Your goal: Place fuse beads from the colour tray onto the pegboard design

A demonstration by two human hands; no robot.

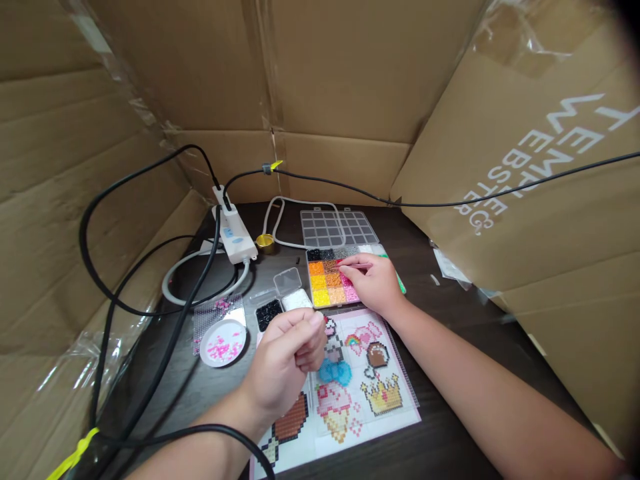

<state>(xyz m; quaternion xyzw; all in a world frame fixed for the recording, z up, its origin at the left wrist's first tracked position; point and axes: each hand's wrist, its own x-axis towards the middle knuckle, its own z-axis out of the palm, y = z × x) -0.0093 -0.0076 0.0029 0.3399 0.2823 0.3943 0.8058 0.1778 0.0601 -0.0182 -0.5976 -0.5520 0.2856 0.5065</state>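
Note:
My right hand (376, 280) grips slim pinkish tweezers (358, 266), their tips over the orange and red cells of a compartment box (319, 305) of small coloured beads. My left hand (290, 357) is curled into a fist above the pattern sheet (395, 427); whatever it may hold is hidden. Printed on that sheet are pixel designs, among them a crown (383, 396), an ice cream and a blue bow. Close behind the left fist sit a small box of black beads (269, 313) and one of white beads (297, 299).
To the left, a white dish (223, 343) of pink beads overlaps a clear pegboard (203, 320). A power strip (233, 230) with looping black cables (87, 247) stands behind, near a yellow round container (265, 244). Cardboard walls (340, 73) enclose the dark table; one cable crosses my left forearm.

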